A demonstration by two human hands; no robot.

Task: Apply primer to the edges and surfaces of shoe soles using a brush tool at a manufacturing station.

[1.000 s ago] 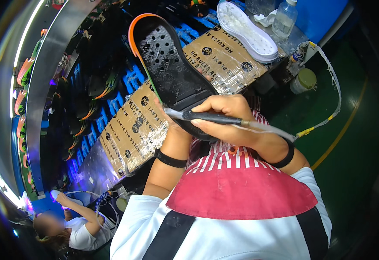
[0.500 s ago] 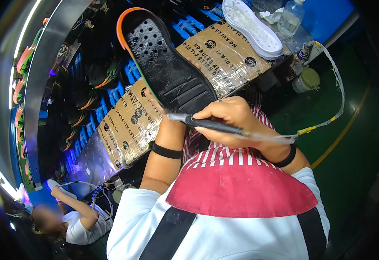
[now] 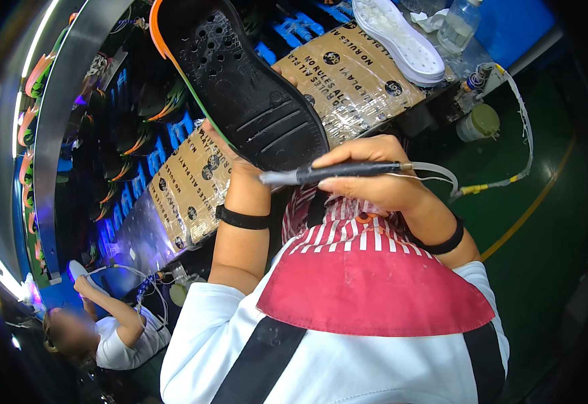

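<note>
A black shoe sole [image 3: 260,101], orange and green along its left edge, lies tilted across my left hand [image 3: 230,151]. That hand is closed round it from beneath; its palm and some fingertips show past the sole's edges, the rest is hidden. The sole's inner face looks wet and shiny, with holes at the far part and ridges at the near part. My right hand [image 3: 378,178] grips a black-handled brush [image 3: 348,172] with a pale tip, fed by a clear tube. Its tip points left, just below the sole's near end; whether it touches cannot be told.
A cardboard-covered bench [image 3: 203,175] runs across. On it rest a white sole [image 3: 401,44] and a clear bottle [image 3: 459,27]. A tub [image 3: 479,122] hangs by the hose at right. Shoe soles [image 3: 135,135] line the blue conveyor. A co-worker [image 3: 115,330] sits at lower left.
The sole has shifted up and left with my left hand and looks larger. My right hand has turned the brush more level; its tip stays near the sole's near end.
</note>
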